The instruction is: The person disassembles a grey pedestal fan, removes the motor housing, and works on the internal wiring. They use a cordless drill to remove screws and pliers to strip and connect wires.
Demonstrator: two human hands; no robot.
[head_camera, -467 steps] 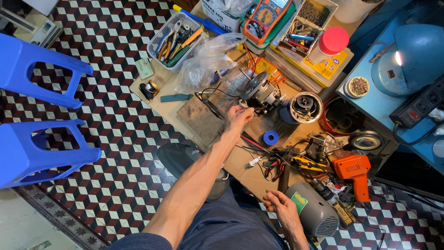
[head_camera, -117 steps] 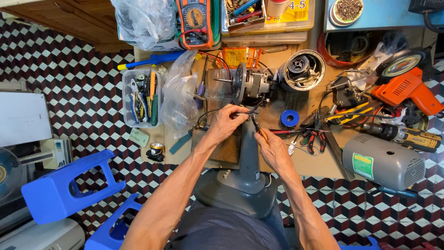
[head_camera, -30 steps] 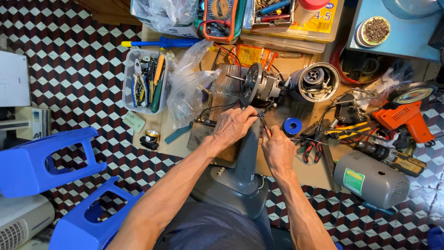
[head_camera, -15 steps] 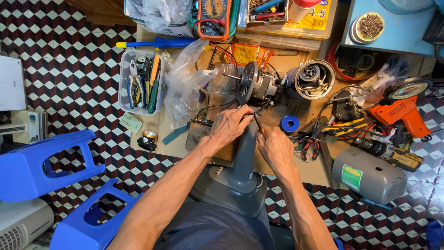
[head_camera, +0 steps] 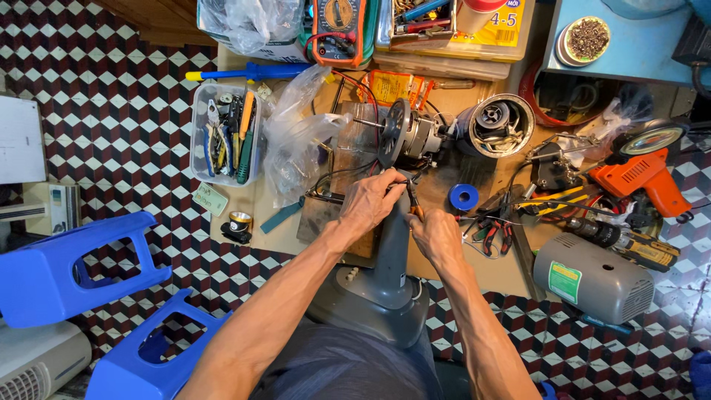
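A grey fan stand (head_camera: 385, 274) lies between my arms, its neck reaching to a bare fan motor (head_camera: 407, 137) on the wooden board (head_camera: 489, 274). My left hand (head_camera: 370, 200) pinches thin wires at the top of the neck, just below the motor. My right hand (head_camera: 437, 233) grips small orange-handled pliers (head_camera: 415, 204) whose tip meets the same wires beside my left fingers. The wire ends are hidden by my fingers.
A clear tub of hand tools (head_camera: 226, 133), a crumpled plastic bag (head_camera: 296, 141), a multimeter (head_camera: 341, 30), a blue tape roll (head_camera: 464, 197), a metal motor shell (head_camera: 498, 124), an orange soldering gun (head_camera: 641, 178), a grey motor housing (head_camera: 592, 278). Two blue stools (head_camera: 81, 263) stand left on the checkered floor.
Both hands stay at the wires on the fan neck; over the last second the view shifted slightly. Much earlier the right hand rested low by the grey housing.
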